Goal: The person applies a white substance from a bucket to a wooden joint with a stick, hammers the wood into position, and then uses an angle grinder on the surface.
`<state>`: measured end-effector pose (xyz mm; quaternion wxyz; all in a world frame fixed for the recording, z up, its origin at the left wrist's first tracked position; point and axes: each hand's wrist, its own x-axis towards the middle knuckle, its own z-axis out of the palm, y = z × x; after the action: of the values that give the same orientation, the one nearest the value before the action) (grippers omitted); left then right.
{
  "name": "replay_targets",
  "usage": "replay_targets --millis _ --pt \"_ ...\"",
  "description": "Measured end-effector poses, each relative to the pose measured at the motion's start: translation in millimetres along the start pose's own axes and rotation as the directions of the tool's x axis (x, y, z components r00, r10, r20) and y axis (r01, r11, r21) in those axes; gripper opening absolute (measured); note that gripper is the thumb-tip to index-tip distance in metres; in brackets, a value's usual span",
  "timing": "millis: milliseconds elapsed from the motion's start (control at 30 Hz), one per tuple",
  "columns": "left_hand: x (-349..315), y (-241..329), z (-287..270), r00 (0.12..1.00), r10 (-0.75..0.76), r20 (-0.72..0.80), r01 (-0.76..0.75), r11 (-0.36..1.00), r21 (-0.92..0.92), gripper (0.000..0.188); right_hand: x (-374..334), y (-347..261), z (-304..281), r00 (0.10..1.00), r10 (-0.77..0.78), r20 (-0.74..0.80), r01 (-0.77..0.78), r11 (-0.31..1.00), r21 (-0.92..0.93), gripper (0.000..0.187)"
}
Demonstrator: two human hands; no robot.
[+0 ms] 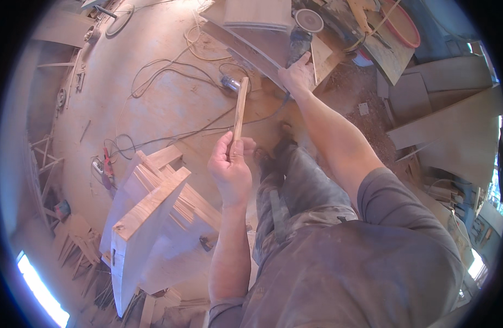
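My left hand (231, 164) is closed around the lower end of a narrow wooden strip (241, 106), which points up and away from me. Farther off and to the right, my right hand (298, 76) grips the body of a dark angle grinder (300, 42). The grinder's pale round disc (309, 21) faces up at its far end. Both lie over a wooden workbench (257, 50), and part of the grinder's body is hidden by my fingers.
On my left stands a wooden trestle (153, 202) with thin strips (180, 199) lying in it. Cables (169, 70) wind across the dusty floor, near a red power tool (108, 167) and a metal-coloured one (229, 83). Large board offcuts (448, 136) lean at the right.
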<state>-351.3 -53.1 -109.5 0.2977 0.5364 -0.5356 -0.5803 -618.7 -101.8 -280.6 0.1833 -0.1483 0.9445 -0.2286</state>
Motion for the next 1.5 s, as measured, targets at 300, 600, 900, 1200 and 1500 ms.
replay_targets --millis 300,600,900,1200,1500 --pt "-33.7 -16.9 48.8 0.982 0.180 -0.052 -0.163 0.957 0.241 0.027 1.9 11.0 -18.4 0.993 -0.016 0.120 0.005 0.996 0.088 0.111" --pt "-93.5 -20.9 200.9 0.970 -0.139 0.200 0.227 0.810 -0.541 0.023 -27.8 147.9 -144.8 0.594 -0.671 0.444 -0.314 0.314 0.896 0.035" --pt "-247.3 -42.3 473.9 0.574 -0.473 0.668 0.781 0.563 -0.272 0.023 -20.8 427.4 -380.3 0.672 -0.315 0.670 -0.679 0.097 0.727 0.024" --pt "-271.7 -87.3 639.4 0.396 -0.586 0.707 0.406 0.802 0.437 0.041 26.1 562.6 -429.4 0.837 0.151 0.526 -0.486 -0.239 0.841 0.018" --pt "-217.5 -76.1 698.1 0.210 -0.586 0.783 0.327 0.796 0.509 0.039 89.5 548.9 -447.3 0.801 0.429 0.418 -0.437 -0.060 0.897 0.017"
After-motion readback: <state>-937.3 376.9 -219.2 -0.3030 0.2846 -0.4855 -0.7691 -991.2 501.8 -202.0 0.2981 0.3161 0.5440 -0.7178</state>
